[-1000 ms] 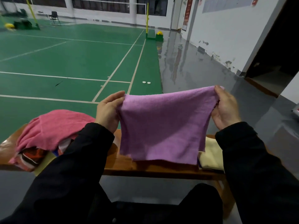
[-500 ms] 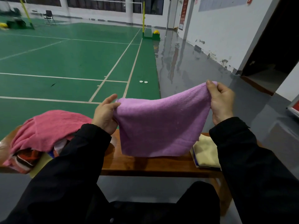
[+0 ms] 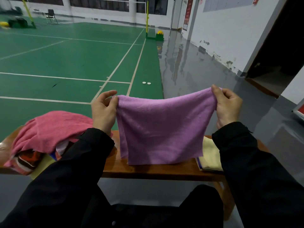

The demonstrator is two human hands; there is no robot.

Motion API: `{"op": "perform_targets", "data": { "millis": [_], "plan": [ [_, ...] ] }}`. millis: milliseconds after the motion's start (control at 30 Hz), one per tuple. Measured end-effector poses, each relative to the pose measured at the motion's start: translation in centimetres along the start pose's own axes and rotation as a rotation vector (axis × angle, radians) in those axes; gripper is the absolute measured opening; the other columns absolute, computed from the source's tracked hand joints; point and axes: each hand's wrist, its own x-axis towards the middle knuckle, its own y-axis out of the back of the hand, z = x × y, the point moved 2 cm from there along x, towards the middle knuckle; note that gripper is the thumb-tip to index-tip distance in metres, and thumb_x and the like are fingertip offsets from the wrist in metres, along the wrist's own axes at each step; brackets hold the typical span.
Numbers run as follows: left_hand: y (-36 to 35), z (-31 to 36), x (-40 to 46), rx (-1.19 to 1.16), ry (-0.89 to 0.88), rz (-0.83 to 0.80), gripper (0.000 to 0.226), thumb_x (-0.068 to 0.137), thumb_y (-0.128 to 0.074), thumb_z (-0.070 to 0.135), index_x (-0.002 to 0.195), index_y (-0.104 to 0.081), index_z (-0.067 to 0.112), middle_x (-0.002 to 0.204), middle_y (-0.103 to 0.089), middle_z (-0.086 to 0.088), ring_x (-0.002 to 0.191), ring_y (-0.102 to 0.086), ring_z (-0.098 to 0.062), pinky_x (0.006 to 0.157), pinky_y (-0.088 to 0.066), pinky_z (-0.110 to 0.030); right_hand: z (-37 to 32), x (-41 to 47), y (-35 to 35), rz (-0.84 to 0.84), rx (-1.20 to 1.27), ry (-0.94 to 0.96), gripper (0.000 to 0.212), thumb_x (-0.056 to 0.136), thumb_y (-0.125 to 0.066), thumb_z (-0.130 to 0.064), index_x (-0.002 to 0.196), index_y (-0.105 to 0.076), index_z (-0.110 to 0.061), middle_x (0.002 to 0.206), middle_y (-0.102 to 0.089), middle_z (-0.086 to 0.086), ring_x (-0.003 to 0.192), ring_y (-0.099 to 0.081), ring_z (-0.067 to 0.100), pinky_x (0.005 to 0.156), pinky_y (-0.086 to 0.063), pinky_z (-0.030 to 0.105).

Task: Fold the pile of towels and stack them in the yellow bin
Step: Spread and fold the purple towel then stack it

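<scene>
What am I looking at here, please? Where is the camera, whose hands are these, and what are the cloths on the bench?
There is no machine here. A person wears one camera on the head, so the single view looks forward and down at that person's own arms in black sleeves. The left hand and the right hand each pinch an upper corner of a purple towel, which hangs spread between them above a wooden bench. On the bench's left end lies an unfolded pile of towels topped by a pink towel. At its right end lies a pale yellow folded cloth. No bin can be made out. Behind is a green sports court.
</scene>
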Motion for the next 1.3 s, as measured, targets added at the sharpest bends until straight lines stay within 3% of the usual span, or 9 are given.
{"op": "perform_targets", "data": {
  "millis": [67,200,333,400,600,733,900,1033,1300],
  "plan": [
    [0.2,-0.1,0.3,0.236,-0.093,-0.040,0.021,0.101,-0.055,0.012,0.117,-0.068,0.016,0.088,-0.069,0.004,0.071,-0.060,-0.001,0.071,-0.050,-0.025,-0.1,-0.3,-0.1,-0.013,0.092,-0.020,0.016,0.084,-0.083,-0.033,0.080,-0.077,-0.019,0.072,-0.063,-0.011,0.075,-0.060,0.006,0.078,-0.054,0.030],
    [0.4,-0.1,0.6,0.575,-0.155,-0.124,0.025,0.105,-0.045,0.012,0.118,-0.067,0.013,0.110,-0.067,0.001,0.100,-0.061,-0.016,0.095,-0.051,-0.033,-0.2,-1.1,0.0,-0.048,0.291,-0.107,0.018,0.079,-0.087,-0.034,0.078,-0.079,-0.018,0.081,-0.066,-0.003,0.081,-0.061,0.012,0.083,-0.055,0.032],
    [0.2,-0.9,0.2,0.075,0.159,-0.252,0.023,0.098,-0.063,0.010,0.120,-0.066,0.011,0.117,-0.070,-0.009,0.099,-0.065,-0.016,0.085,-0.052,-0.029,-0.5,-1.9,-0.3,-0.057,0.360,-0.119,0.026,0.072,-0.089,-0.037,0.082,-0.078,-0.016,0.072,-0.064,-0.006,0.073,-0.061,0.009,0.075,-0.055,0.029],
    [0.2,-1.2,0.2,0.010,0.209,-0.327,0.030,0.095,-0.064,0.003,0.123,-0.065,0.013,0.116,-0.070,-0.008,0.101,-0.067,-0.016,0.086,-0.054,-0.028,-0.6,-1.9,-0.3,-0.048,0.372,-0.112,0.028,0.072,-0.089,-0.037,0.084,-0.077,-0.015,0.073,-0.064,-0.006,0.073,-0.062,0.009,0.075,-0.055,0.029],
    [0.7,-0.5,1.0,0.645,-0.212,-0.189,0.017,0.095,-0.067,0.021,0.109,-0.074,0.016,0.099,-0.074,0.004,0.092,-0.067,-0.013,0.088,-0.052,-0.028,-0.5,-1.9,0.5,-0.025,0.354,-0.105,0.019,0.085,-0.083,-0.029,0.090,-0.075,-0.012,0.074,-0.064,-0.007,0.073,-0.065,0.007,0.074,-0.056,0.028],
    [0.9,-0.4,0.9,0.456,-0.164,-0.033,0.007,0.088,-0.075,0.029,0.092,-0.074,0.023,0.082,-0.072,0.006,0.076,-0.067,-0.008,0.074,-0.053,-0.025,-0.1,-2.0,0.8,-0.015,0.371,-0.095,0.018,0.086,-0.082,-0.024,0.095,-0.076,-0.010,0.078,-0.068,-0.006,0.074,-0.066,0.007,0.074,-0.056,0.027],
    [0.0,-0.9,1.8,0.096,-0.024,-0.027,0.011,0.098,-0.065,0.018,0.107,-0.070,0.017,0.086,-0.070,0.008,0.073,-0.062,0.008,0.072,-0.051,-0.013,0.9,-1.2,0.6,-0.088,0.308,-0.141,0.018,0.085,-0.080,-0.017,0.103,-0.078,-0.014,0.092,-0.077,-0.005,0.085,-0.071,0.008,0.079,-0.059,0.027],
    [-1.2,-0.2,4.8,-0.013,0.041,-0.041,0.012,0.094,-0.071,0.022,0.105,-0.073,0.018,0.087,-0.069,0.005,0.079,-0.062,-0.006,0.078,-0.050,-0.029,1.5,1.7,-0.8,-0.094,0.304,-0.202,0.026,0.082,-0.082,-0.017,0.107,-0.077,-0.012,0.098,-0.077,0.000,0.094,-0.070,0.016,0.082,-0.058,0.030],
    [-1.6,6.4,7.5,-0.238,-0.139,-0.086,0.009,0.088,-0.073,0.020,0.098,-0.072,0.022,0.075,-0.067,0.009,0.071,-0.056,-0.009,0.069,-0.047,-0.027,-2.8,4.9,-0.7,-0.210,0.426,-0.093,0.015,0.090,-0.072,-0.005,0.095,-0.077,-0.019,0.095,-0.072,0.000,0.091,-0.065,0.015,0.080,-0.053,0.029]
  ]
}}
